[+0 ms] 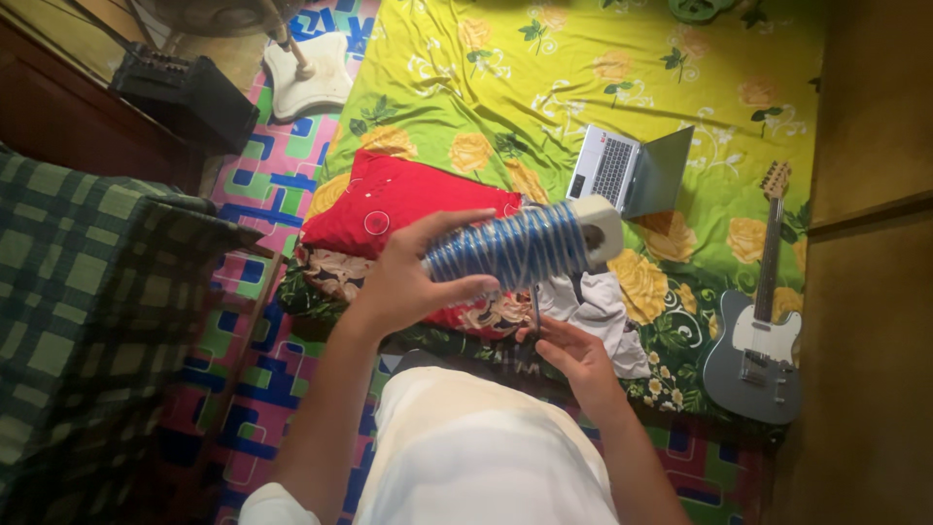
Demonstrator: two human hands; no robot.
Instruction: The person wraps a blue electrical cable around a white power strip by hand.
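Blue-wound cord reel [520,248] (cord perhaps) | left hand [408,277] grips | right hand [573,355] below, open

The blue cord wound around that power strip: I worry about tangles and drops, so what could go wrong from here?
The left hand grips only one end of the power strip, so its heavy white end could tip and slip. The loose cord end hanging toward the right hand may snag or unwind. A drop could hit the open laptop nearby.

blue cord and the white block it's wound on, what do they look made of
Blue cord: likely plastic-sheathed cable, glossy, catching streaks of light. White block, end showing past the coils: looks like moulded plastic, matt, rounded corners. Left hand grips the bundle; right hand is below.
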